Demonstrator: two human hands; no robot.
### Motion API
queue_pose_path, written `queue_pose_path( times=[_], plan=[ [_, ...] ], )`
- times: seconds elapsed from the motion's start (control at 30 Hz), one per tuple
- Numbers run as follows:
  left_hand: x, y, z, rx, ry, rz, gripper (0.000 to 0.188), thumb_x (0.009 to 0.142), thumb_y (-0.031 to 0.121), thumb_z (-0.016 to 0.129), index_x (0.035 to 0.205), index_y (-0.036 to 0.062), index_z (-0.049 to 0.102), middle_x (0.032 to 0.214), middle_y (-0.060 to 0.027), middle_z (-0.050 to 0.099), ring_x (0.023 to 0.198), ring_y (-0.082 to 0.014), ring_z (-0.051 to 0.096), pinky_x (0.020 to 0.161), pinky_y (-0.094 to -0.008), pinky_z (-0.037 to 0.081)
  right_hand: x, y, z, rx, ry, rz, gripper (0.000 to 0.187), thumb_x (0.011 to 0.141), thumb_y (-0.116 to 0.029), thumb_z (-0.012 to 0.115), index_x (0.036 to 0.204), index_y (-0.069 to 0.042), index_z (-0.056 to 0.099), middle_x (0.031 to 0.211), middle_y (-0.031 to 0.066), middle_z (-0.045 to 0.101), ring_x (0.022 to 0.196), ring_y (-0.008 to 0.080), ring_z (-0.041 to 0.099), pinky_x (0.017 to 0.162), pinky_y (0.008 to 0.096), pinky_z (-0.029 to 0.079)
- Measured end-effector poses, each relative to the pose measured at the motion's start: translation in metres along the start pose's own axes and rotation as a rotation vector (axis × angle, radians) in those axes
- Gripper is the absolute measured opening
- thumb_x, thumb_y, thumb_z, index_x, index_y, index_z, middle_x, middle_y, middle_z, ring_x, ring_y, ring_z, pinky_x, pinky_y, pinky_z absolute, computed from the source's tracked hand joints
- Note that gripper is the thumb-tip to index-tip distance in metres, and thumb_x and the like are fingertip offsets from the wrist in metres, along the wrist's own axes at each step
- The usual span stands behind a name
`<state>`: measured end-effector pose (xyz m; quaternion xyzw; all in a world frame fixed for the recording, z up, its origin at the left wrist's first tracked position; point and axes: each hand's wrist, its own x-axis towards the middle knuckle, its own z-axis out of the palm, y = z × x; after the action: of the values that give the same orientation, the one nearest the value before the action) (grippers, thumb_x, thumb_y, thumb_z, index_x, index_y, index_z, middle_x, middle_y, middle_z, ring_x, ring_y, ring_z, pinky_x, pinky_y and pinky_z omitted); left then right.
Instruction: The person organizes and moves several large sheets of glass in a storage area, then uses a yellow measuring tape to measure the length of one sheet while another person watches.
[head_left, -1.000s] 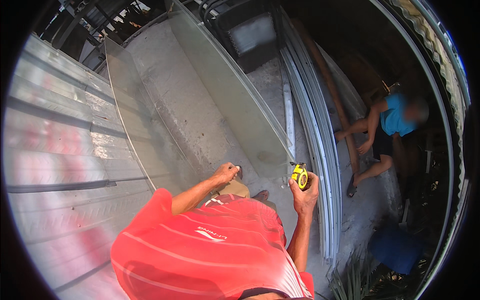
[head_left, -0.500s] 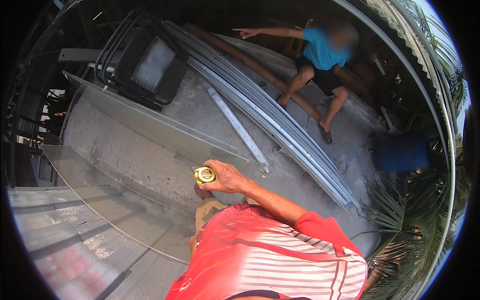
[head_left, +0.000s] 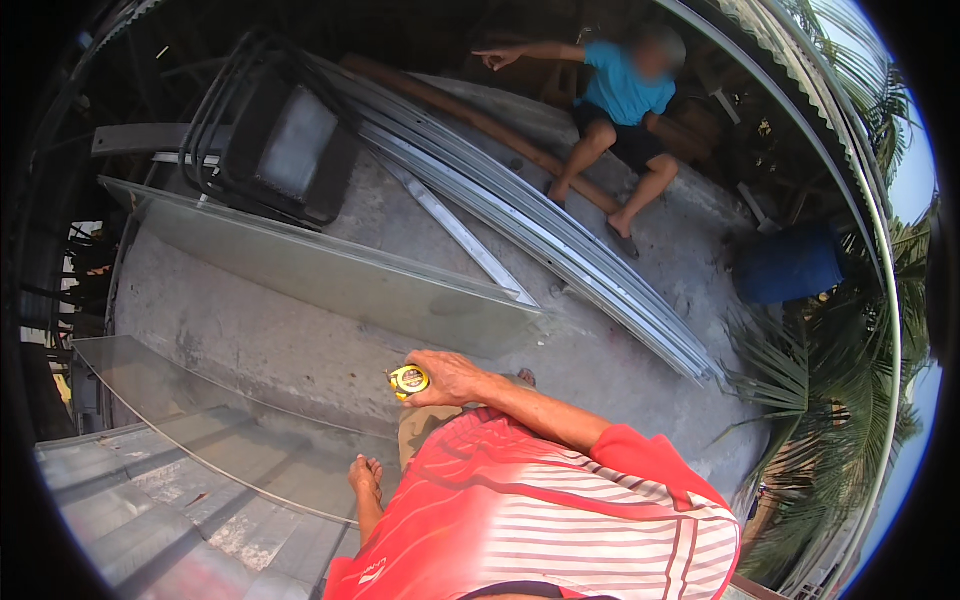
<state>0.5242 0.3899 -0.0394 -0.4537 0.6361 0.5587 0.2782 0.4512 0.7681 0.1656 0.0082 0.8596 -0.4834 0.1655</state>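
My right hand [head_left: 445,379] is wrapped around a yellow and black tape measure [head_left: 409,381], held in front of my body over the concrete floor. No drawn-out blade can be made out. My left hand [head_left: 367,477] hangs at my left side with its fingers loosely bent and somewhat apart, and no object shows in it. Beside that hand a clear glass sheet [head_left: 250,440] stands with its long edge curving past, close to the corrugated panels. Farther off, another greenish glass sheet [head_left: 330,265] lies across the floor, apart from both hands.
Long metal profiles [head_left: 530,230] run diagonally over the concrete, beside a brown beam [head_left: 470,115]. Black-framed chairs [head_left: 285,150] stand at the far left. A seated person [head_left: 625,95] in a blue shirt stretches out an arm. A blue barrel [head_left: 790,265] and palm leaves [head_left: 790,390] are at right.
My left hand has come into view at my left side. The right hand still holds the tape measure, and the view has shifted slightly. The seated person's arm remains outstretched.
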Motion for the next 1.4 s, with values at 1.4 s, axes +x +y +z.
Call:
queue_pose_path(
  times=[1.4],
  plan=[
    [0.126, 0.165, -0.083, -0.315, 0.115, 0.035, 0.036, 0.094, 0.026, 0.053, 0.111, -0.0053, 0.055, 0.091, -0.0141, 0.066, 0.075, -0.0189, 0.065, 0.063, -0.0321, 0.055, 0.308, -0.09, 0.069, -0.094, -0.131, 0.201, 0.067, 0.066, -0.046, 0.077, 0.108, 0.005, 0.061, 0.099, 0.0199, 0.066, 0.093, 0.0266, 0.064, 0.084, 0.0361, 0.048]
  ],
)
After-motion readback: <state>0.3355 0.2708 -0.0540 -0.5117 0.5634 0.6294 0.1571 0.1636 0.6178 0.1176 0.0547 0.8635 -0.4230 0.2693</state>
